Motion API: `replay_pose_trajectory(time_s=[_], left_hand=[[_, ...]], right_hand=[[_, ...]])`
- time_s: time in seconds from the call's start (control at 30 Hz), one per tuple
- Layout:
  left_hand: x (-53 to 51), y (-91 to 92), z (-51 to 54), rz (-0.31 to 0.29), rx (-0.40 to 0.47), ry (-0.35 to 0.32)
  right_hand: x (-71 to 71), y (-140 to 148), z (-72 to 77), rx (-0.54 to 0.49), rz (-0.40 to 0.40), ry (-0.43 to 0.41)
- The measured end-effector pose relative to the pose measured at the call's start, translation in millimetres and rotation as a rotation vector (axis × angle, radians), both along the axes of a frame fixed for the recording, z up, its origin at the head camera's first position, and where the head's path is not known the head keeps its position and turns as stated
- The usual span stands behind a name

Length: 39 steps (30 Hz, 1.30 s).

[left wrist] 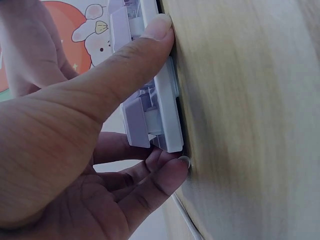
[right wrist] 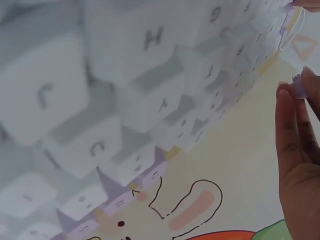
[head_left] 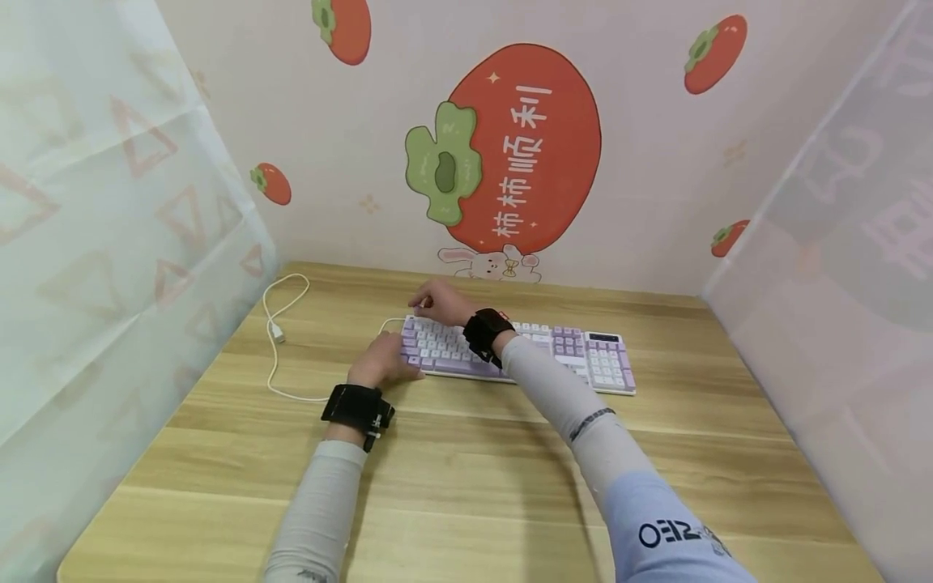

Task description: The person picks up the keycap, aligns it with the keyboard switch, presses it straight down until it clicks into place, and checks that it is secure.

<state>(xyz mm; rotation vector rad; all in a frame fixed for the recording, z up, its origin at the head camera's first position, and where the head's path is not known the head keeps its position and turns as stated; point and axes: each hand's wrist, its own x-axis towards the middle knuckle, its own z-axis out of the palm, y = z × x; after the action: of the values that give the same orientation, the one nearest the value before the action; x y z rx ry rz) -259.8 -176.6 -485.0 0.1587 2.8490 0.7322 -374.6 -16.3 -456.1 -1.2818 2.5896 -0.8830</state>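
Note:
A white and purple keyboard [head_left: 448, 344] lies on the table, its left end toward my left hand [head_left: 381, 361]. That hand grips the corner: in the left wrist view the thumb [left wrist: 157, 30] is along the front edge, and the other fingers bend at the short side. Above the keyboard's back left corner is my right hand [head_left: 446, 304]. Between its thumb and fingertips it pinches a small purple keycap [right wrist: 298, 88], seen in the right wrist view held off the keys. Its lettering cannot be read.
A white cable [head_left: 272, 360] leaves the keyboard's left side and loops over the wooden table [head_left: 452, 486], ending in a USB plug [head_left: 277, 332]. A printed wall panel [head_left: 619, 243] stands behind, with pale side panels left and right.

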Motion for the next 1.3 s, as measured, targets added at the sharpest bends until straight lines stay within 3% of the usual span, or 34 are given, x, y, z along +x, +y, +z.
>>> replay_pose_trajectory(time_s=[0.17, 0.37, 0.63, 0.93, 1.1, 1.3], left_hand=[[0.5, 0.9, 1.6, 0.007, 0.015, -0.001], [-1.7, 1.3, 0.8, 0.004, -0.007, -0.010], [-3.8, 3.1, 3.3, -0.002, 0.011, -0.012], [-2.3, 1.6, 8.4, 0.007, 0.017, -0.023], [-1.1, -0.3, 6.7, 0.015, 0.024, -0.020], [-0.5, -0.1, 3.3, -0.003, 0.021, -0.018]], right_hand=[[-1.0, -10, 0.7, 0.073, -0.034, -0.003], [-3.4, -20, -3.1, 0.128, -0.144, 0.015], [-19.6, -36, -10.7, 0.147, -0.220, -0.026], [-21.9, -46, -3.8, 0.220, -0.278, -0.059], [-23.1, -55, -7.0, 0.292, -0.276, 0.032], [-26.9, -58, -15.6, 0.253, -0.296, 0.010]])
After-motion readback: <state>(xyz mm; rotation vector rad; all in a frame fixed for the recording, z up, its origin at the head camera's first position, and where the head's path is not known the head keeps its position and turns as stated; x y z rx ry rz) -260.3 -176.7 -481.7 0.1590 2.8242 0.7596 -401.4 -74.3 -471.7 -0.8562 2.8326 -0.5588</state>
